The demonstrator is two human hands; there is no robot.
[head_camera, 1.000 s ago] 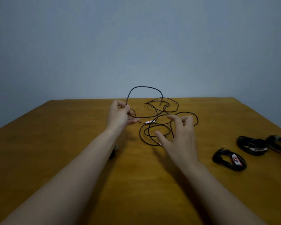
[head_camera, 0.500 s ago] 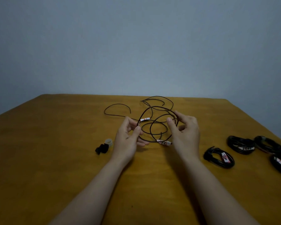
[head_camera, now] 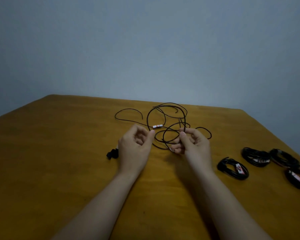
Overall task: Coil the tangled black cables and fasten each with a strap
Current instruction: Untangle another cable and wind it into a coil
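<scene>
A loose black cable with a white tag lies tangled at the middle of the wooden table. One big loop of it stands up off the wood between my hands. My left hand is curled, and its thumb tip meets the cable at the loop's left side. My right hand pinches the loop's right side between thumb and forefinger, while its lower fingers hold a connector end. A small black strap bundle lies just left of my left wrist, partly hidden by it.
Several coiled black cables with white tags lie at the right: one nearest my right forearm, another behind it, and two more by the table's right edge. A grey wall rises behind the table.
My left hand came down from the far loop to the near tangle. My right hand closed on the cable and lifted a loop. The view shifted left.
</scene>
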